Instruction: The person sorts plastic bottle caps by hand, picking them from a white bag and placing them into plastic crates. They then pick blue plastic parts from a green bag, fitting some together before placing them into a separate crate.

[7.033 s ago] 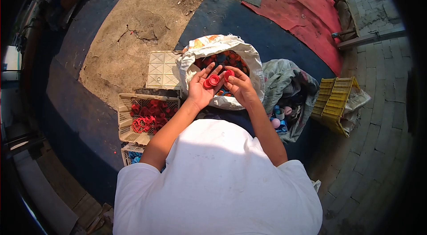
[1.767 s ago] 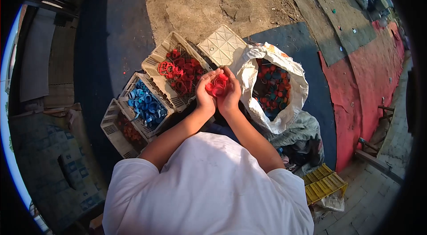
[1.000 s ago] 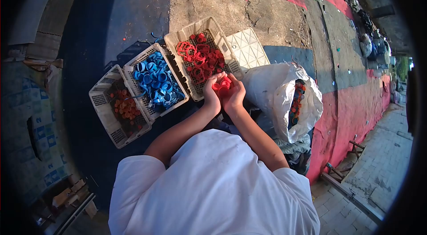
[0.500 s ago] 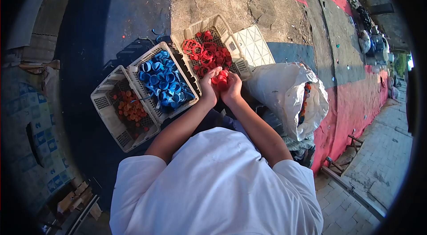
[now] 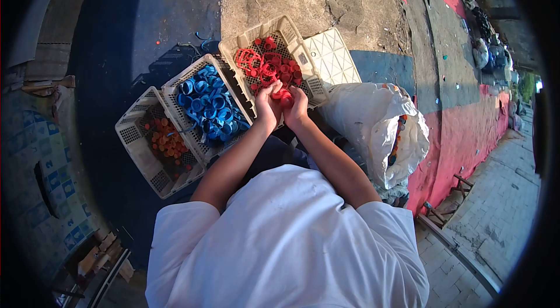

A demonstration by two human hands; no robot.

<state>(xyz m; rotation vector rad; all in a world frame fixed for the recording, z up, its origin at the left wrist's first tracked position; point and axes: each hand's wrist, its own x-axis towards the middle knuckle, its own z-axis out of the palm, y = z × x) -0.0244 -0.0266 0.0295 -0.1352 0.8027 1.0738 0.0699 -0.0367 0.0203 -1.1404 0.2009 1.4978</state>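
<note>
Cupped together at the near end of a cream crate, my left hand and my right hand hold several red caps between them. More red caps and rings lie in that crate. To its left stands a crate heaped with blue caps. Beyond it, at the far left of the row, a third crate holds orange caps. My fingertips partly hide the red caps in my hands.
A white sack lies on its side to the right, its mouth showing coloured caps. Behind it is a cream ribbed crate panel. Red matting and a metal rail are farther right.
Both hands have come slightly nearer to my body, still cupped around red caps. Fewer red caps show between my palms.
</note>
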